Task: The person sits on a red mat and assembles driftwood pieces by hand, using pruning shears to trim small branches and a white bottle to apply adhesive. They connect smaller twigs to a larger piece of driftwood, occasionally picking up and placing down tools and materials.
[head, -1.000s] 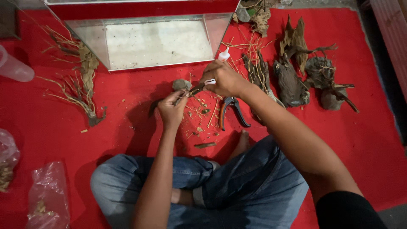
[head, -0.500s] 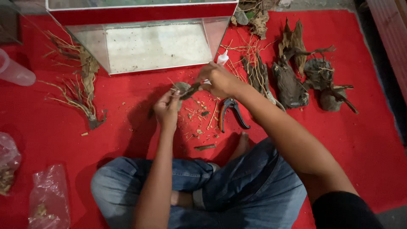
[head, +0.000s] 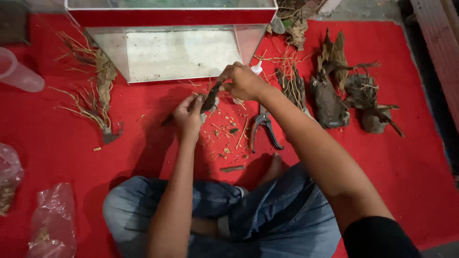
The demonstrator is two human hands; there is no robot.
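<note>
I sit cross-legged on a red mat (head: 143, 143). My left hand (head: 189, 117) grips the lower end of a dark piece of driftwood (head: 209, 99) together with a small grey stone. My right hand (head: 243, 81) pinches the upper end of the same wood. A small white glue bottle (head: 257, 68) shows just behind my right hand; whether that hand touches it I cannot tell. Black pruning shears (head: 263, 128) lie on the mat under my right forearm, among wood chips and twig scraps (head: 228, 138).
An empty glass tank (head: 172, 43) stands on the mat ahead. Root branches (head: 93, 91) lie left of it. Several driftwood chunks (head: 344, 91) lie to the right. A clear plastic cup (head: 19, 71) and plastic bags (head: 48, 224) sit at the left.
Both hands stayed on the driftwood piece and shifted it slightly; the right hand moved a little left along the wood. The view shifted slightly.
</note>
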